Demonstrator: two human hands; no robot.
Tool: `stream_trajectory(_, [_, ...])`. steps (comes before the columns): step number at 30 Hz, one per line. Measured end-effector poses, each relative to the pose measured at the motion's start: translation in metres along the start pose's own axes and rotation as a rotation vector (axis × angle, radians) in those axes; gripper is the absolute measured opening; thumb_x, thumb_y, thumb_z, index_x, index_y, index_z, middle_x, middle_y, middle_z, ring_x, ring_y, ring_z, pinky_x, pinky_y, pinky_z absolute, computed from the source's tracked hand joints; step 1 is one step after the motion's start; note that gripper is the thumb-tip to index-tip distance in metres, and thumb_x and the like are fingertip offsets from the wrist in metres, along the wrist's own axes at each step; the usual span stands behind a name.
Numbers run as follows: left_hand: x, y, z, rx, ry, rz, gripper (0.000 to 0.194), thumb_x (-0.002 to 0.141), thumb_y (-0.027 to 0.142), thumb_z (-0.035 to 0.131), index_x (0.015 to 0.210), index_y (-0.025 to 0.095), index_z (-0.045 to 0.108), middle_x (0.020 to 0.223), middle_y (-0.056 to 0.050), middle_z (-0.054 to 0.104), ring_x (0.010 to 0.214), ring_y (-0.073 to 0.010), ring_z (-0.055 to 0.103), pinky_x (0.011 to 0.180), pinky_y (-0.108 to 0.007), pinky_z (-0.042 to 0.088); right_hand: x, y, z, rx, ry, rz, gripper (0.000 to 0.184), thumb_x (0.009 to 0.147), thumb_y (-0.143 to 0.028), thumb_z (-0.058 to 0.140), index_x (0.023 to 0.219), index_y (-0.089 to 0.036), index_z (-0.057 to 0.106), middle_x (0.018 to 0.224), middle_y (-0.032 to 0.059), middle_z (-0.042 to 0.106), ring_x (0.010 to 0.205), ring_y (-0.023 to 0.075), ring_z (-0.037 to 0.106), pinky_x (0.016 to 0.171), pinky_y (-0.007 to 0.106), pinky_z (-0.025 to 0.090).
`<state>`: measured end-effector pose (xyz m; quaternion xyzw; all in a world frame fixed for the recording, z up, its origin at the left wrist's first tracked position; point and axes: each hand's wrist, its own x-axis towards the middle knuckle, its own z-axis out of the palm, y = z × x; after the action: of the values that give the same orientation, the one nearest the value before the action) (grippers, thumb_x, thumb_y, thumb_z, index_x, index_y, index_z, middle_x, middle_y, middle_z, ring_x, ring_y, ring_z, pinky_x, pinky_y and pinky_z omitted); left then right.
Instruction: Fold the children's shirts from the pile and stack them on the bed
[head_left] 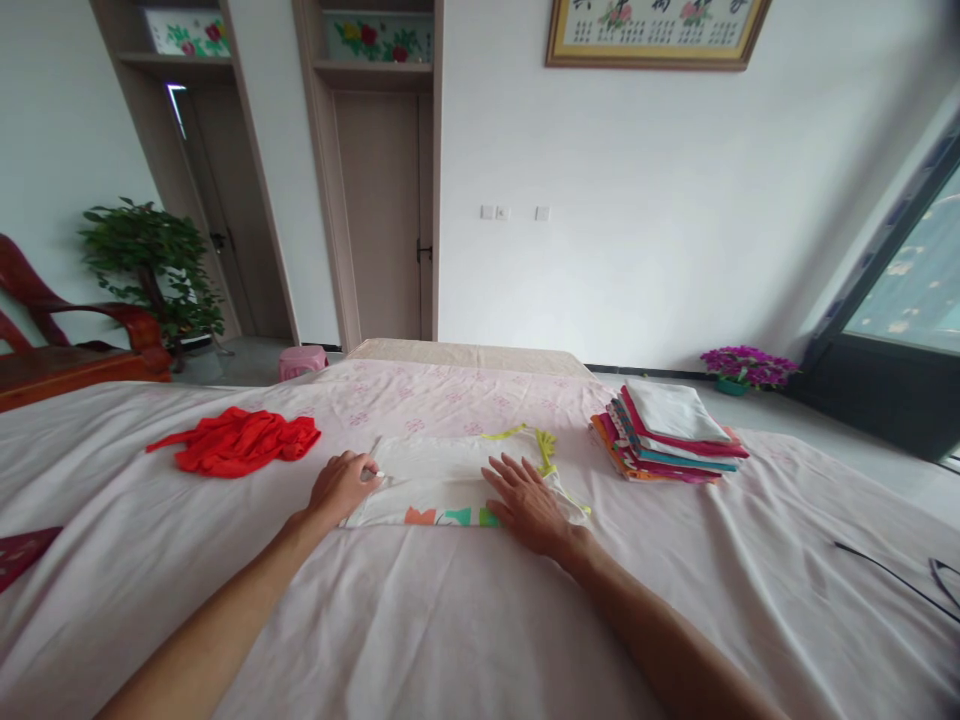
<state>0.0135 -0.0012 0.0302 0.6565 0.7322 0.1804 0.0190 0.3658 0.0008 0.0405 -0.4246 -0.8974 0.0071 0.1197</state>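
Observation:
A white sleeveless top (431, 470) with yellow-green trim and coloured prints along its near edge lies folded lengthwise on the sheet in front of me. My left hand (346, 483) pinches the left end of the top between thumb and fingers. With fingers spread, my right hand (525, 500) rests flat on the right part of the top, near its trimmed neck and armholes. A crumpled red garment (247, 443) lies to the left. On the right stands a stack of folded clothes (667, 435) with a white piece on top.
A pale pink sheet (450, 620) covers the wide surface. Eyeglasses (892, 578) lie at the right edge, and a dark red item (26, 555) at the left edge. Beyond are a pink stool (302, 361), a wooden chair (82, 340) and purple flowers (750, 366).

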Motion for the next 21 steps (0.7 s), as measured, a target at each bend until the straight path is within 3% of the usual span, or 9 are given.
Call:
stream_trajectory(6, [0.013, 0.005, 0.003, -0.023, -0.029, -0.119, 0.016, 0.084, 0.034, 0.052, 0.093, 0.024, 0.062, 0.093, -0.001, 0.073, 0.082, -0.0177, 0.066, 0.066, -0.025, 0.044, -0.009, -0.025, -0.001, 0.135, -0.077, -0.267, 0.047, 0.098, -0.041, 0.039, 0.144, -0.031, 0.043, 0.154, 0.003, 0.036, 0.144, 0.0222, 0.025, 0.119, 0.047, 0.012])
stream_trajectory(8, [0.012, 0.005, 0.005, -0.006, -0.005, -0.133, 0.014, 0.085, 0.03, 0.052, 0.093, 0.023, 0.061, 0.094, -0.003, 0.072, 0.083, -0.0182, 0.066, 0.067, -0.025, 0.044, -0.011, -0.027, 0.0, 0.168, -0.109, -0.278, 0.049, 0.098, -0.041, 0.038, 0.146, -0.03, 0.039, 0.154, 0.004, 0.036, 0.143, 0.0224, 0.028, 0.119, 0.047, 0.014])
stream_trajectory(11, [0.005, 0.012, 0.008, 0.031, 0.075, -0.112, 0.021, 0.085, 0.018, 0.048, 0.101, 0.021, 0.061, 0.107, -0.008, 0.069, 0.101, -0.0206, 0.063, 0.082, -0.029, 0.045, -0.011, -0.026, 0.002, 0.185, -0.125, -0.277, 0.051, 0.098, -0.043, 0.037, 0.148, -0.03, 0.037, 0.155, 0.0052, 0.034, 0.143, 0.0235, 0.028, 0.118, 0.048, 0.015])
stream_trajectory(15, [-0.014, 0.04, 0.013, -0.034, 0.153, 0.159, 0.035, 0.086, 0.008, 0.04, 0.11, 0.02, 0.061, 0.114, -0.008, 0.066, 0.11, -0.0182, 0.06, 0.098, -0.031, 0.042, -0.01, -0.025, 0.001, 0.186, -0.139, -0.289, 0.053, 0.098, -0.045, 0.038, 0.148, -0.03, 0.036, 0.156, 0.0061, 0.033, 0.143, 0.0243, 0.027, 0.118, 0.049, 0.015])
stream_trajectory(18, [-0.029, 0.064, 0.025, -0.145, 0.07, 0.386, 0.037, 0.09, 0.014, 0.037, 0.12, 0.019, 0.059, 0.125, -0.007, 0.064, 0.119, -0.0156, 0.056, 0.105, -0.029, 0.041, -0.011, -0.026, 0.001, 0.171, -0.137, -0.283, 0.054, 0.099, -0.046, 0.036, 0.149, -0.03, 0.034, 0.156, 0.0063, 0.032, 0.144, 0.0241, 0.026, 0.118, 0.05, 0.014])
stream_trajectory(21, [-0.04, 0.076, 0.038, -0.101, -0.033, 0.469, 0.044, 0.095, 0.032, 0.039, 0.134, 0.015, 0.052, 0.143, -0.012, 0.051, 0.135, -0.0212, 0.044, 0.113, -0.037, 0.033, -0.013, -0.026, 0.004, 0.139, -0.108, -0.267, 0.056, 0.099, -0.049, 0.033, 0.151, -0.029, 0.03, 0.157, 0.0067, 0.03, 0.144, 0.0239, 0.025, 0.119, 0.049, 0.015])
